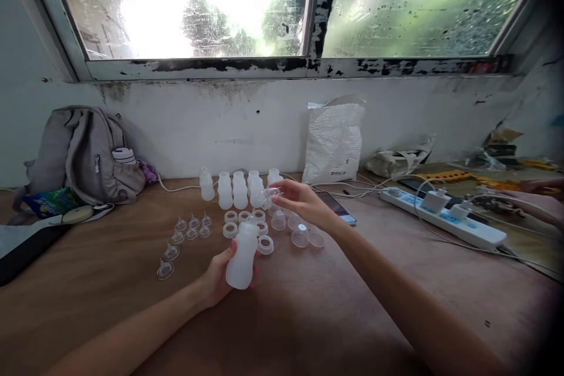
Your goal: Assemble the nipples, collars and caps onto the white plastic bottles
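My left hand (217, 279) is closed around a translucent white plastic bottle (242, 255), held upright just above the brown table. Farther back, my right hand (299, 200) pinches a small clear cap (272, 194) near a row of several white bottles (238, 188) by the wall. White screw rings (230, 229) and clear cups (300, 238) lie between my hands. Several clear nipples (178, 237) sit in a curved line to the left.
A grey backpack (83, 155) leans against the wall at left. A white plastic bag (333, 141) stands at the back, a phone (337, 208) beside it. A power strip (445, 218) with chargers and cables lies at right, near another person's arm (540, 200).
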### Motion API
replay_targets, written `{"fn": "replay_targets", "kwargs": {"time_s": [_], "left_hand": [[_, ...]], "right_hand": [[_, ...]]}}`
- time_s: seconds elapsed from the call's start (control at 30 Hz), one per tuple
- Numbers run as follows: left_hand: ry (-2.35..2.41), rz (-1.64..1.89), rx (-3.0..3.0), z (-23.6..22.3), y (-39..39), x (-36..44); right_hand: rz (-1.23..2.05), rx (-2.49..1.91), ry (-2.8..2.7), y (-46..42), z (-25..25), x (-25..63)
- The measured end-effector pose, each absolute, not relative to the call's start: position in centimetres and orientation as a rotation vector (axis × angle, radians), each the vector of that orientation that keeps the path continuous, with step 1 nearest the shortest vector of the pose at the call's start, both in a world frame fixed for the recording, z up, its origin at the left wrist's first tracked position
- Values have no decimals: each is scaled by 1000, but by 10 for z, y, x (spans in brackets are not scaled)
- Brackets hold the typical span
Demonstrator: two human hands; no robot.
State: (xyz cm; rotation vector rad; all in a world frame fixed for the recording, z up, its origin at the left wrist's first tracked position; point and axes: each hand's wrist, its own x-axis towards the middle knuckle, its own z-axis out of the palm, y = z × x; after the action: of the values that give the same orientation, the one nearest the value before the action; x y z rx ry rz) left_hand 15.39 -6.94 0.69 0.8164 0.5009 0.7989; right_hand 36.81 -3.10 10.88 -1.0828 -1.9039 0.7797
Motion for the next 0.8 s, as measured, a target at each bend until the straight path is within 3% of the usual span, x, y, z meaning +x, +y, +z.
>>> {"fn": "replay_targets", "kwargs": {"time_s": [0.17,0.5,0.67,0.8], "left_hand": [[578,831,828,3,-68,153],[660,775,893,10,-70,153],[736,818,904,13,-71,151],[897,1139,884,13,-66,146]], "right_hand": [[1074,-938,-1896,-36,111,368],[1311,-888,-2223,-41,110,363],[1204,-958,-2337,-51,105,365],[1181,-1026,-2160,-61,81,361]]}}
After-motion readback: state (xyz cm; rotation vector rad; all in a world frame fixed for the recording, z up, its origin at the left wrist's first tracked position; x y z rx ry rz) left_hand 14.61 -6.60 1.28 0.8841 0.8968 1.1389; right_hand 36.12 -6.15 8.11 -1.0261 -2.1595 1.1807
